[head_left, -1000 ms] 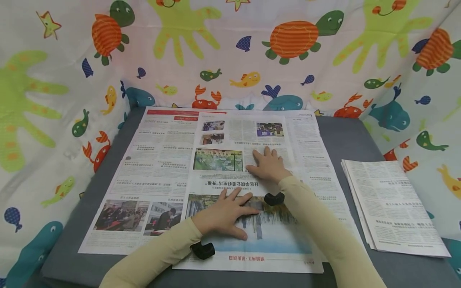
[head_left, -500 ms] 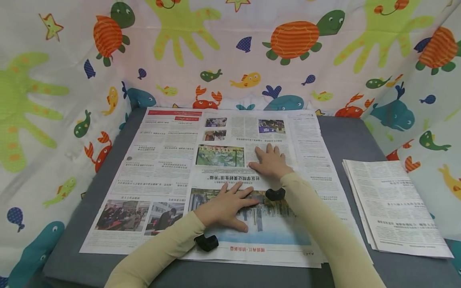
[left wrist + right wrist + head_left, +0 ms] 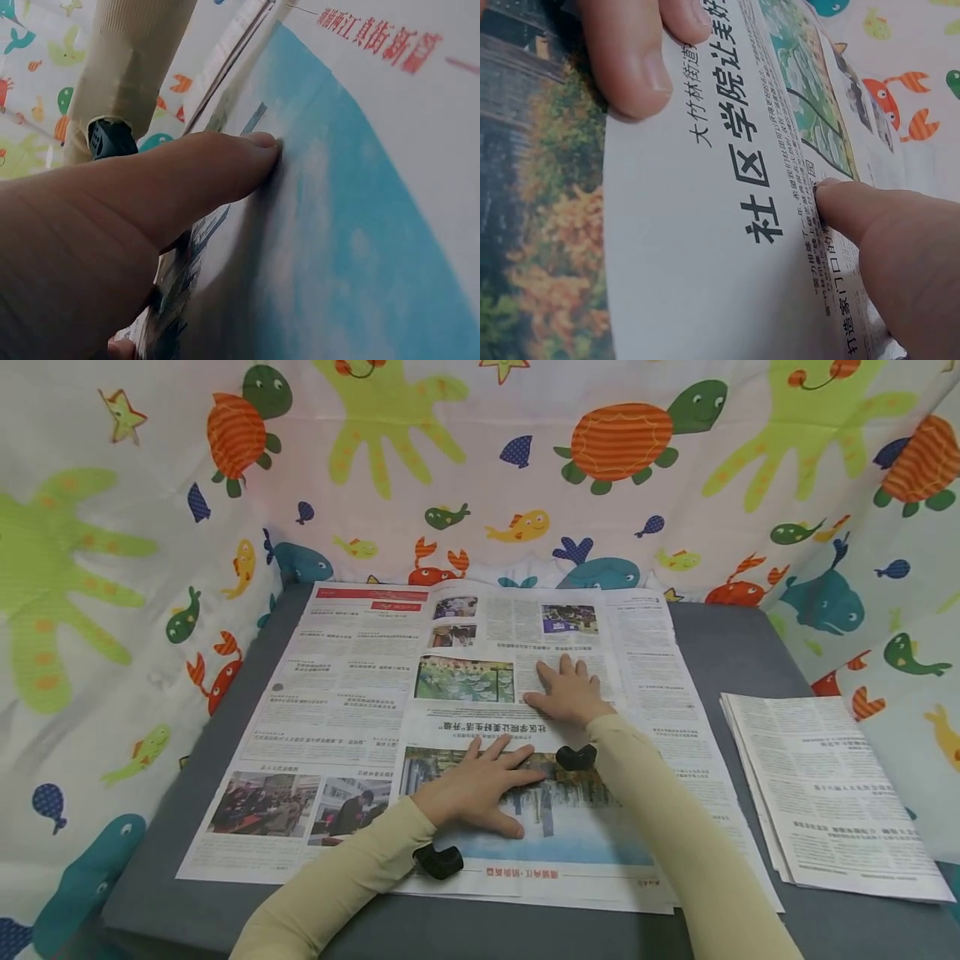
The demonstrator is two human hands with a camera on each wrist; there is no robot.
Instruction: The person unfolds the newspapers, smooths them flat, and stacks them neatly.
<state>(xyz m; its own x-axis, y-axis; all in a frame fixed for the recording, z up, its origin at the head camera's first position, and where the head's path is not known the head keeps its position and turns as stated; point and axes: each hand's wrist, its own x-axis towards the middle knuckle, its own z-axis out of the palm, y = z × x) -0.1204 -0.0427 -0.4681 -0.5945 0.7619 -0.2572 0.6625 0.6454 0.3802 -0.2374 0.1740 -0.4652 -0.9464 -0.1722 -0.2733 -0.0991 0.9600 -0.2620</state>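
Two bare hands lie before us, fingers spread and grasping nothing. Our left hand (image 3: 476, 792) rests on a blue-and-brown printed landscape photo (image 3: 585, 843); our right hand (image 3: 568, 695), nearer the desk's far edge, rests on print just beside a green rectangular photo (image 3: 465, 679). Each wrist shows a cream sleeve (image 3: 337, 878) and a small black device (image 3: 438, 862). Under both hands, the white paper newspaper page (image 3: 465, 720) lies over a wider white newspaper spread (image 3: 300, 747), which reaches the far edge of the dark grey desk (image 3: 723, 647), closer to its left edge. Along the right edge we see a folded white newspaper stack (image 3: 832, 793). Past the far edge hangs a white fabric curtain (image 3: 465, 452) printed with turtles and crabs.
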